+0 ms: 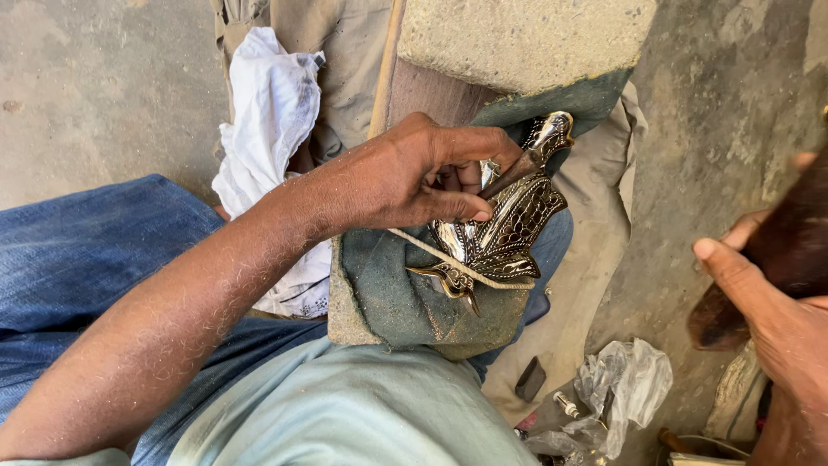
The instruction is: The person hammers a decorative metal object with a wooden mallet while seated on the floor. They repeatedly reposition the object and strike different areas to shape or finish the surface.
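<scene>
Bright even daylight, soft shadows, glare on polished metal ornament (504,229), right edge blurred

My left hand (414,177) crowds the engraved metal piece (500,229), a cord (448,257) strapped across it. Open concrete floor (95,86) lies beyond my arm; a white cloth (267,112) and stone block (517,34) hem the top, crumpled plastic (621,388) below right.
</scene>
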